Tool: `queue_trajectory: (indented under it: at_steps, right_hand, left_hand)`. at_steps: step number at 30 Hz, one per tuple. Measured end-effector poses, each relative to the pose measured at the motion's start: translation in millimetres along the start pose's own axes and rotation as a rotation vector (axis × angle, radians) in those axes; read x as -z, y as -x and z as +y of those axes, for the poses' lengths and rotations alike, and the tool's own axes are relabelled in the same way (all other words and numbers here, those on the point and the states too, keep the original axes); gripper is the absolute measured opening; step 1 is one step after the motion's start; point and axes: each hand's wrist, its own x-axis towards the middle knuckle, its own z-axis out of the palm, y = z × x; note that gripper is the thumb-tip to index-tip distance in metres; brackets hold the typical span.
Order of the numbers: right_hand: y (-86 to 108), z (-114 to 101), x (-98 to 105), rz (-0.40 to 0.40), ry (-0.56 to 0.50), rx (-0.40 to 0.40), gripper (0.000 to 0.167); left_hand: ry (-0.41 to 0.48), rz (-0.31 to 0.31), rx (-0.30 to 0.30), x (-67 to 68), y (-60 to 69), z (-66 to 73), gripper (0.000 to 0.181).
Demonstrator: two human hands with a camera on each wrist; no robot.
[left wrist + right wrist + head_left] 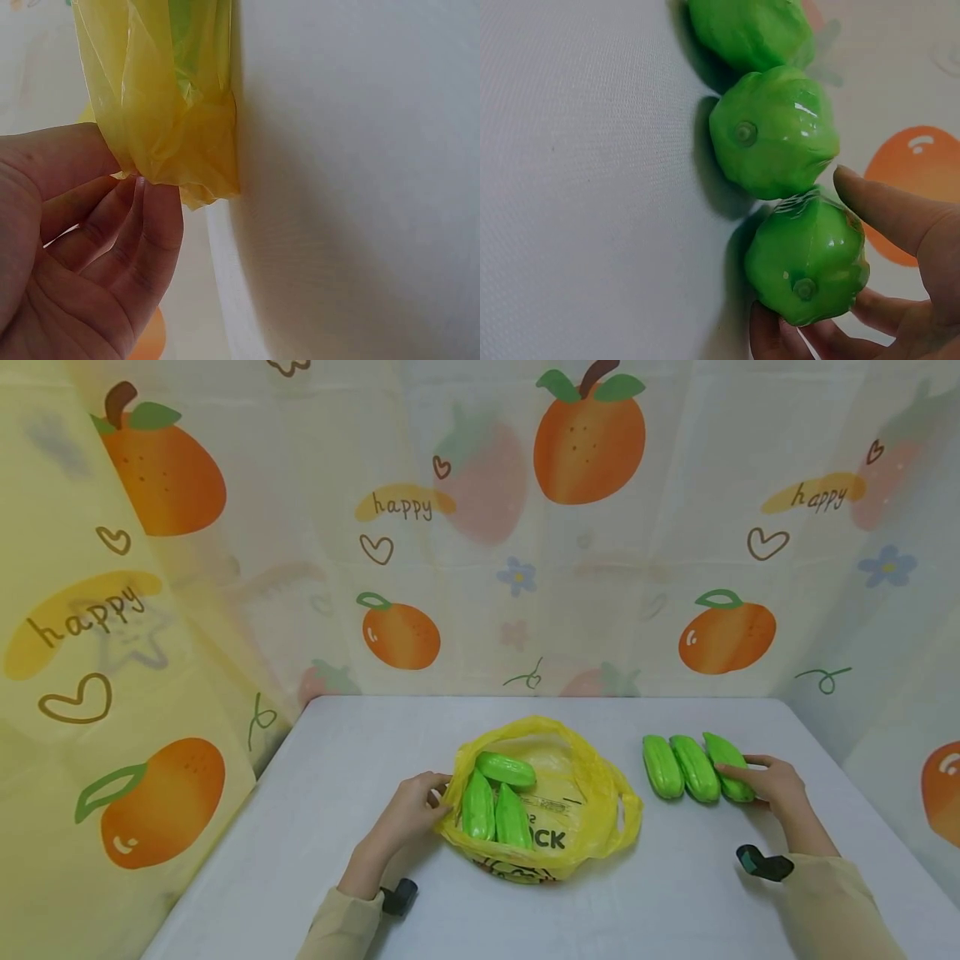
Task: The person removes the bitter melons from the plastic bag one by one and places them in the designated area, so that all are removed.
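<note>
A yellow plastic bag [592, 810] lies with its mouth spread wide on the table, several green ridged gourds [480, 806] inside it. My left hand [411, 810] pinches the bag's left rim between thumb and fingers; the left wrist view shows the thin plastic [161, 142] bunched at the fingertips. To the right, three more glossy gourds lie side by side: a left one [663, 768], a middle one [695, 770] and a right one [726, 764]. My right hand [772, 785] grips the right gourd, thumb on its upper side and fingers around its outer side [806, 266].
A white cloth covers the table [360, 735]. Behind it and at both sides hang printed curtains [480, 593] with oranges and hearts. The bag's looped handle [630, 814] points toward the row of gourds. Each wrist wears a small black camera [400, 897].
</note>
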Motion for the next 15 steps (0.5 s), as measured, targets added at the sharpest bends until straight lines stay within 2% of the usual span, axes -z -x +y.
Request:
queue_trajectory:
  at_steps: [5, 15]
  right_hand:
    - [0.1, -0.3, 0.1, 0.013, -0.001, -0.008, 0.101]
    - [11.3, -8.9, 5.7, 0.028, 0.081, 0.017, 0.096]
  left_hand:
    - [0.005, 0.002, 0.004, 0.2, 0.5, 1.0, 0.038]
    - [0.010, 0.006, -0.002, -0.1, 0.5, -0.2, 0.038]
